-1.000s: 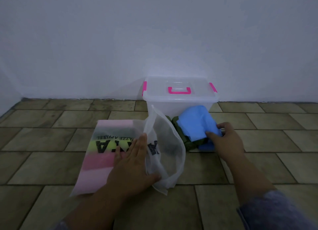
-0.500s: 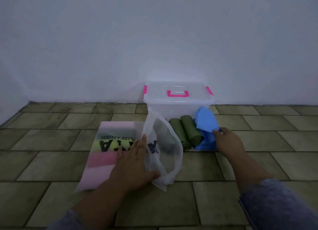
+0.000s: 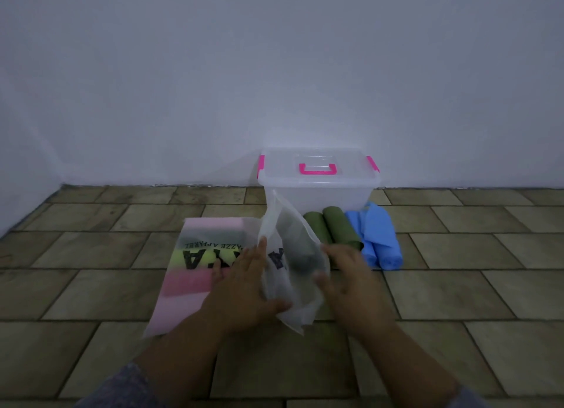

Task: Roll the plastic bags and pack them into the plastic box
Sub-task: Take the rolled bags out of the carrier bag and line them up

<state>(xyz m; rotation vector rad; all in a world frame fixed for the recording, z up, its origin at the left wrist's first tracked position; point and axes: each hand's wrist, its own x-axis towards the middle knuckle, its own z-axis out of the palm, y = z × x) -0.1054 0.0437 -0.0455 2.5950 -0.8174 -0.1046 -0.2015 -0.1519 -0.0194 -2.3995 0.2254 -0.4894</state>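
Note:
A frosted plastic bag (image 3: pixel 195 252) with pink and yellow bands and black letters lies flat on the floor; its right half is folded up and stands as a flap. My left hand (image 3: pixel 244 288) rests flat on the bag at the fold, thumb under the flap. My right hand (image 3: pixel 348 282) touches the flap's right side with relaxed fingers. Behind stands a clear plastic box (image 3: pixel 319 183) with a shut lid and pink handle and clips. In front of it lie two green rolled bags (image 3: pixel 332 229) and blue rolled bags (image 3: pixel 378 240).
The floor is brown tile (image 3: pixel 457 285) running to a plain white wall (image 3: pixel 274 72) right behind the box. A corner of the wall comes in at the far left.
My right hand let go of the blue bag, which now lies beside the green rolls, and moved left to the standing flap. My left hand stayed on the frosted bag.

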